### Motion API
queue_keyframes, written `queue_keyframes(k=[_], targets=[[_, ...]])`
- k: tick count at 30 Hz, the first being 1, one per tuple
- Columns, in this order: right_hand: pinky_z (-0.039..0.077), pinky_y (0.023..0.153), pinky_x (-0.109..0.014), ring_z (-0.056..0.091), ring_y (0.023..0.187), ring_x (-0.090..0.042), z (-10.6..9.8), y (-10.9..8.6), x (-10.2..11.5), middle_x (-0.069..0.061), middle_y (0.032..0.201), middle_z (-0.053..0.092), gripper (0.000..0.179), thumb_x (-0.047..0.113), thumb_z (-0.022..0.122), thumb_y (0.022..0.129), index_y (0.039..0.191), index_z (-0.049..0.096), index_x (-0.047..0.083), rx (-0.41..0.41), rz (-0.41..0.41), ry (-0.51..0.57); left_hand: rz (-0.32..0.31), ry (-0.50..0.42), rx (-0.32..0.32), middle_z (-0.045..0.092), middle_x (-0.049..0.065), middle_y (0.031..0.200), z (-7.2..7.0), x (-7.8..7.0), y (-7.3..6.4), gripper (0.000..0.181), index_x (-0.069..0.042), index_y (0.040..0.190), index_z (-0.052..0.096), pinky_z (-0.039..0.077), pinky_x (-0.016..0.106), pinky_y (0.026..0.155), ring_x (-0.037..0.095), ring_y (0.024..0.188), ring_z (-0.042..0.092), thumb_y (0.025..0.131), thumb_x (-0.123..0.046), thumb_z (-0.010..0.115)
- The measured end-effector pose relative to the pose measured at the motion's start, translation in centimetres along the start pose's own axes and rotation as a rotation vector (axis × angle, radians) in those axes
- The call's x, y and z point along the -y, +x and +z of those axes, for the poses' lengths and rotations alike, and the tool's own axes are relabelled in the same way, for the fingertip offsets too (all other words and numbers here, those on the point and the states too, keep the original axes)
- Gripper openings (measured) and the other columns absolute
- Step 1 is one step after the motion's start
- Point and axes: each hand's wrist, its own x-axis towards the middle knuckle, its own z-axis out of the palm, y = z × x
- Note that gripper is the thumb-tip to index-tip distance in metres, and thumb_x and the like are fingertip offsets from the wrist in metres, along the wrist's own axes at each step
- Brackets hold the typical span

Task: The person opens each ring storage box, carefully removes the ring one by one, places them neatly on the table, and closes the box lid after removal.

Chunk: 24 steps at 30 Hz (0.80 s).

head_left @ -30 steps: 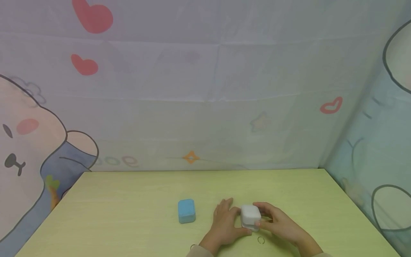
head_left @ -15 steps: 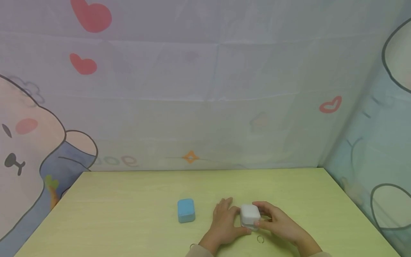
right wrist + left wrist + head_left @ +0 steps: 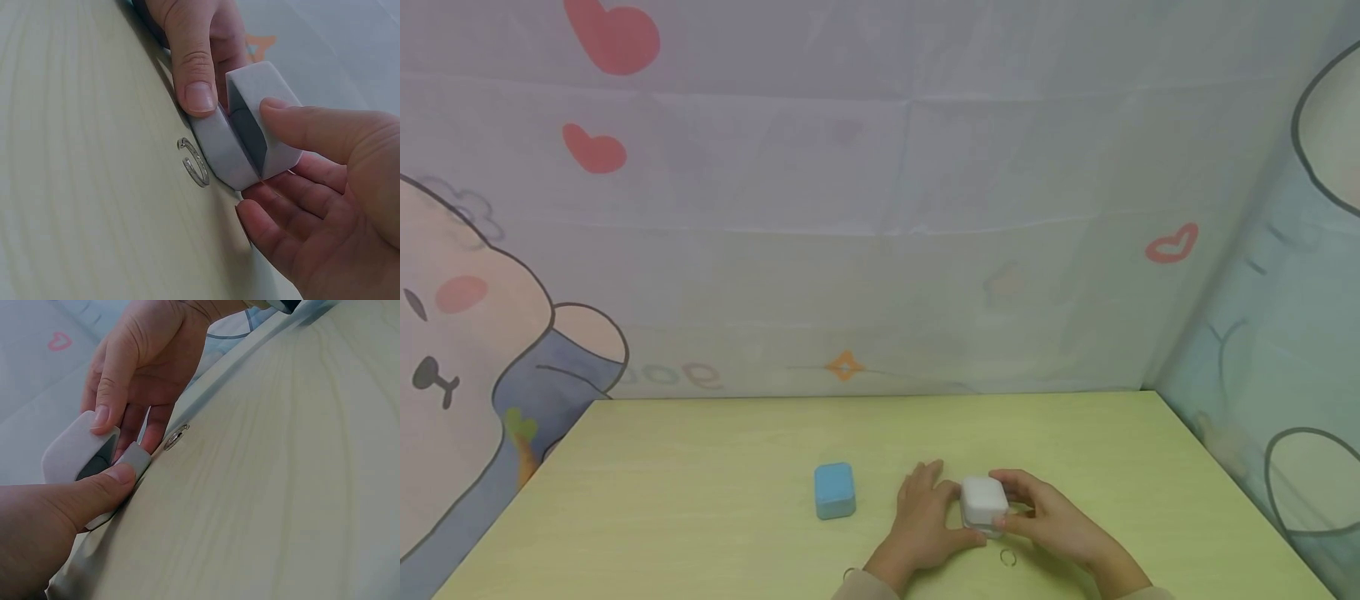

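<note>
A small white ring box [image 3: 983, 500] stands on the table between both hands, its hinged lid [image 3: 270, 90] partly raised from the base [image 3: 226, 153]. A dark grey lining shows in the gap. My left hand [image 3: 922, 518] grips the base, thumb on its near side. The right hand [image 3: 1054, 518] pinches the lid from the right, thumb on its front edge. A silver open-ended ring [image 3: 202, 167] lies on the table just in front of the box. What lies inside the box is hidden.
A light blue box [image 3: 835, 490] of similar size stands to the left of the hands. Part of another thin ring [image 3: 846, 572] shows beside the left sleeve [image 3: 867, 587]. A printed cloth backdrop [image 3: 880, 292] rises behind the pale wooden table [image 3: 700, 483].
</note>
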Motion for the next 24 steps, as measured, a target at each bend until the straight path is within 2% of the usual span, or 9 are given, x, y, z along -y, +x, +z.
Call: queue_keyframes(k=[15,24], targets=[[0.051,0.090,-0.033,0.046,0.123,-0.042,-0.04,0.12,-0.30,-0.027,0.135,0.046,0.064,0.021,0.065,0.090,0.138,0.033,-0.009,-0.004,0.003,0.004,0.004,-0.019,-0.005,0.031,0.018,0.150,-0.16,-0.26,-0.30,0.060,-0.006,0.111,0.062,0.011,0.062,0.113,0.044,0.142,0.016,0.070,-0.046,0.079],[0.050,0.089,-0.030,0.045,0.123,-0.042,-0.01,0.10,-0.08,-0.027,0.135,0.046,0.066,0.021,0.066,0.089,0.138,0.033,-0.008,-0.003,0.001,0.010,0.005,-0.023,-0.004,0.030,0.019,0.151,-0.29,-0.36,-0.36,0.060,-0.006,0.112,0.061,0.011,0.062,0.113,0.044,0.142,0.015,0.071,-0.045,0.079]])
